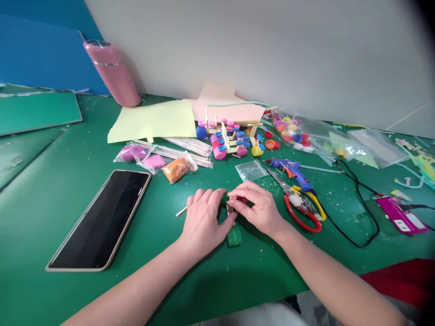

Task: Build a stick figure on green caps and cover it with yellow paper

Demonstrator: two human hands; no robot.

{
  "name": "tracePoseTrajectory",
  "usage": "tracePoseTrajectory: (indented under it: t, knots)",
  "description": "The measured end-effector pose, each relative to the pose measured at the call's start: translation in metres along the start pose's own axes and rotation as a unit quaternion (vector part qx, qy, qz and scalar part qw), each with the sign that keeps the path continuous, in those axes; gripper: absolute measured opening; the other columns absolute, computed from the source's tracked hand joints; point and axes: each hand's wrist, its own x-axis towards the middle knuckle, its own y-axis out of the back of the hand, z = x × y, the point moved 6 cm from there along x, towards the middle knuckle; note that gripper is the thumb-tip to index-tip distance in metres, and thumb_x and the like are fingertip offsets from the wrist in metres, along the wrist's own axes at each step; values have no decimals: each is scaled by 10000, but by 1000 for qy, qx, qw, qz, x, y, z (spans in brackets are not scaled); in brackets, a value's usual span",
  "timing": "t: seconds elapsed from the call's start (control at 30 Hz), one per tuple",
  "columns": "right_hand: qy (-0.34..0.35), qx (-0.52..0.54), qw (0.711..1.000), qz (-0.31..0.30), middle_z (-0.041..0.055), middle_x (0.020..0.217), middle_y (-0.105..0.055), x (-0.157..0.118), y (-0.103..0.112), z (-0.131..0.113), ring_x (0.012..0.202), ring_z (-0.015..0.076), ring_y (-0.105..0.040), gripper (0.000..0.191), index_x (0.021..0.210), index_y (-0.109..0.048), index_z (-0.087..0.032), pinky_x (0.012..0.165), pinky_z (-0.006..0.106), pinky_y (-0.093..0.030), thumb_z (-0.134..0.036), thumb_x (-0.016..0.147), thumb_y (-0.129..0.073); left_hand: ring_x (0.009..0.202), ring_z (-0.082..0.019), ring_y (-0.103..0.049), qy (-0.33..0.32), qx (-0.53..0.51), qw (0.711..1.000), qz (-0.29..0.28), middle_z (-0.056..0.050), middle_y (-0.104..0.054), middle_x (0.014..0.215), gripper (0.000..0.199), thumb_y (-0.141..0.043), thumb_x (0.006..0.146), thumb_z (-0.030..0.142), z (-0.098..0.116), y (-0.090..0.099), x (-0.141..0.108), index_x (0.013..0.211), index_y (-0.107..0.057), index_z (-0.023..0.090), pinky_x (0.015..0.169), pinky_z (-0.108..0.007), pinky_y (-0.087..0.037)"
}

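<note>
My left hand [205,216] is closed around the side of a small craft piece with green bottle caps [234,237], keeping it against the table. One cap shows below my fingers; another green part peeks out above them. Thumb and fingers of my right hand [260,209] pinch together at the top of the same piece, on a small pale bit that my fingertips mostly cover. A thin wooden stick [181,211] lies just left of my left hand.
A phone [102,222] lies at left. Scissors [302,210], a blue glue gun [292,172] and its cord are at right, near a magenta power strip [401,215]. Behind are bagged clay [176,170], finished cap-and-stick models [234,140], bagged caps [294,131] and a pink bottle [113,74].
</note>
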Motion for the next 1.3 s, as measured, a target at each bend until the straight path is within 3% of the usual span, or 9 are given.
tracePoseTrajectory:
  t: [0.17, 0.37, 1.3]
  knots:
    - [21, -3, 999, -26, 42, 856, -594, -3, 1, -2, 683, 122, -576, 136, 934, -642, -190, 613, 241, -494, -185, 811, -584, 837, -247, -486, 4, 7, 1000, -5, -50, -601, 844, 336, -523, 767, 333, 2, 0, -1, 1054, -526, 158, 673, -359, -346]
    - [37, -1, 999, -13, 43, 891, -608, -6, -1, 2, 777, 143, -599, 180, 979, -620, -217, 687, 261, -511, -158, 822, -555, 822, -242, -483, 2, 4, 1000, 0, -52, -593, 837, 328, -519, 768, 327, 1, -1, 0, 1051, -534, 163, 672, -362, -347]
    - [40, -4, 999, 18, 25, 834, -579, -7, -4, 3, 728, 109, -578, 175, 971, -624, -199, 659, 219, -488, -136, 819, -564, 813, -239, -489, 4, 11, 1000, 2, -46, -593, 837, 295, -520, 779, 294, -1, -5, 0, 1050, -514, 177, 671, -372, -370]
